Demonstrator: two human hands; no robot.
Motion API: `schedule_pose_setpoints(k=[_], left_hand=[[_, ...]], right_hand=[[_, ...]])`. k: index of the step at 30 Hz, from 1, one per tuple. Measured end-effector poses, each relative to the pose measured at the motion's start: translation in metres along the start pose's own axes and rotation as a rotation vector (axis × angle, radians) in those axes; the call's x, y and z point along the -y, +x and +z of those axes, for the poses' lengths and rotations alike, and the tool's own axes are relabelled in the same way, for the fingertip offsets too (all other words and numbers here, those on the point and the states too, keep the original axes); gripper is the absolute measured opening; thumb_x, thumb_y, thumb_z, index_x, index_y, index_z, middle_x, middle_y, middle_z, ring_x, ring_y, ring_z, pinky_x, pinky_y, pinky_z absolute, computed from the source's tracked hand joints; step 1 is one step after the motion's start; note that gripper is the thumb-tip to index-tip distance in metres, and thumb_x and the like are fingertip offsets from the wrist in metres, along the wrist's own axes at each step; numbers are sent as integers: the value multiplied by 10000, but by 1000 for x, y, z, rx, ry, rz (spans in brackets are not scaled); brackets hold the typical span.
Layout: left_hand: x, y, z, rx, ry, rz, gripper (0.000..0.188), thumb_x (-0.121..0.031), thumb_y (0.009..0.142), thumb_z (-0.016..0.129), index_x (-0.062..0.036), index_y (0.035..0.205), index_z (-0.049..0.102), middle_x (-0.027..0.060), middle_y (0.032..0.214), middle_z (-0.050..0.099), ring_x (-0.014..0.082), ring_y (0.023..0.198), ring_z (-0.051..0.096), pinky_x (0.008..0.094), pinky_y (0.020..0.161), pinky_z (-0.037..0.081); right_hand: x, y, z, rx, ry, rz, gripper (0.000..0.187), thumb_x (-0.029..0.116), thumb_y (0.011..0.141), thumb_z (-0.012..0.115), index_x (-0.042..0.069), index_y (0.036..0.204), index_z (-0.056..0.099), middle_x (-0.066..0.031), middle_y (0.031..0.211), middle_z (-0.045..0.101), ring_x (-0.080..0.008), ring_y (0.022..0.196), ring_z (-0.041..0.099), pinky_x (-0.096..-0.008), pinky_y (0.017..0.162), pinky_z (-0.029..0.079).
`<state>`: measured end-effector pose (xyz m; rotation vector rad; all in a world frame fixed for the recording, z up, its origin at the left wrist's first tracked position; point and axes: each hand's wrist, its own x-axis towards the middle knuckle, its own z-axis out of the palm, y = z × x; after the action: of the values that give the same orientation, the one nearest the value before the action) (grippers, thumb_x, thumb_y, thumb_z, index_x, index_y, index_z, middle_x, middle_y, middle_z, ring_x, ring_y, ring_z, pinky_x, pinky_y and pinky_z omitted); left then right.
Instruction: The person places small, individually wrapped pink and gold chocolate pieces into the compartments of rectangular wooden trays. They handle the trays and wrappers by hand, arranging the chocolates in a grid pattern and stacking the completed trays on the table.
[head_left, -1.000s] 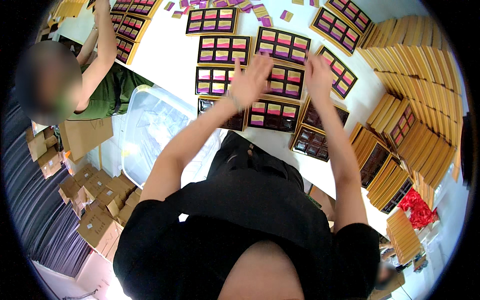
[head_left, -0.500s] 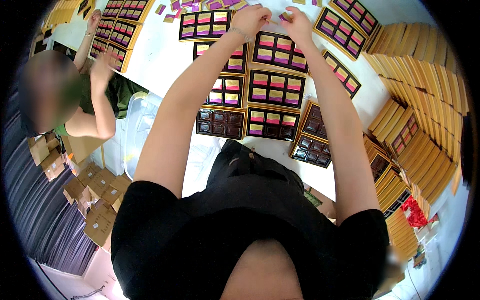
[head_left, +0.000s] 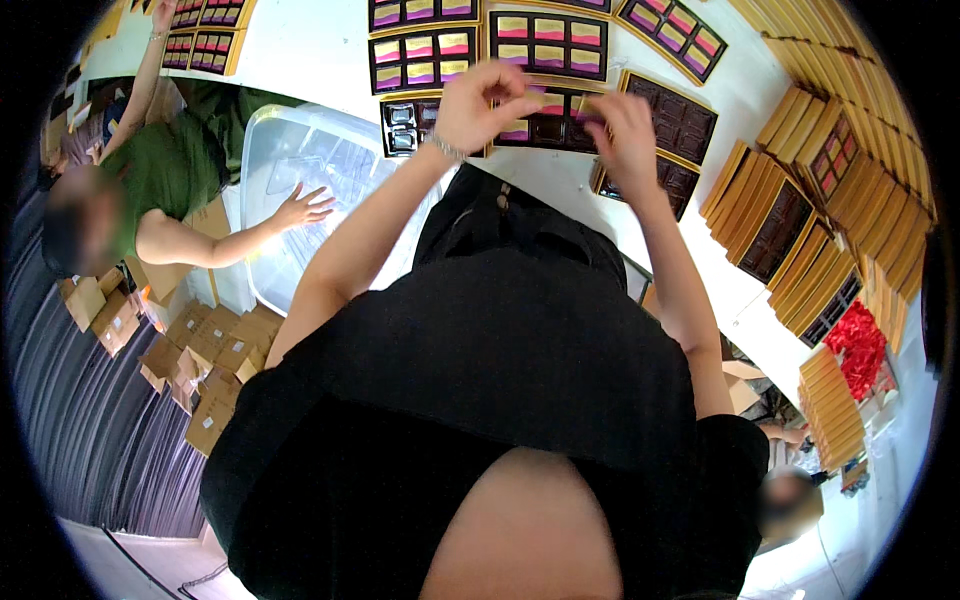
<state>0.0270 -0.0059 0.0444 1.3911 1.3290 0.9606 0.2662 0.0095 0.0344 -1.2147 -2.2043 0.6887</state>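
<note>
Gold-edged rect. box w/ black 6-cell tray (head_left: 547, 132): on white tabletop (head_left: 300, 55), nr edge; part-filled w/ pink, purple & gold packets (head_left: 552, 103).
L hand (head_left: 482, 108): at box's L end; thumb & forefinger apart.
R hand (head_left: 622, 135): at box's R end, blurred; can't tell if fingers clamped on anything.
Filled boxes (head_left: 548, 44): rows beyond.
Clear plastic bin (head_left: 262, 150): L side; green-shirted co-worker's hand (head_left: 303, 210) over it.

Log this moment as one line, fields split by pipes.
left hand: at partly filled tray, grip unclear | right hand: at its right end, grip unclear | nearby: filled tray, bare dark tray
</note>
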Motion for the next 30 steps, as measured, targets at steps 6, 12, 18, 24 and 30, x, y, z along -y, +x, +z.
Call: schedule_pose_setpoints(k=[6,12,18,24,30], left_hand=[[14,-8,24,53,374,-11,199,-88,779,722,-68,965,652,115,982,595,266,915,631,338,749,552],[28,14,49,659,823,280,242,-63,816,613,-148,1022,709,86,988,618,249,911,633,355,773,531],[57,-3,54,343,777,572,397,-103,803,611,-109,1200,595,78,1133,611,259,1026,601,381,861,492],[59,-62,58,283,1062,393,553,-179,844,576,-79,1372,444,80,1482,382,208,1368,358,544,1101,258],[70,-73,65,239,1224,384,548,-193,874,524,-122,1406,415,48,1502,358,185,1385,331,616,1062,243]], right_hand=[[-7,-47,25,72,-48,13,374,-27,694,677,33,1052,588,-115,1053,562,-325,1012,517,-386,878,459],[-17,-54,36,59,-67,-10,365,-14,691,680,28,1047,608,-108,1052,577,-306,1018,533,-380,877,466],[-17,-59,33,34,-87,16,343,11,719,674,21,1057,620,-114,1076,593,-300,1030,555,-381,892,474],[-9,-80,45,124,-162,-11,503,93,785,677,7,1258,527,-122,1345,501,-297,1283,444,-404,1051,390],[8,-86,52,307,-458,62,706,370,835,642,34,1404,392,-92,1497,344,-235,1405,288,-568,1116,193]])
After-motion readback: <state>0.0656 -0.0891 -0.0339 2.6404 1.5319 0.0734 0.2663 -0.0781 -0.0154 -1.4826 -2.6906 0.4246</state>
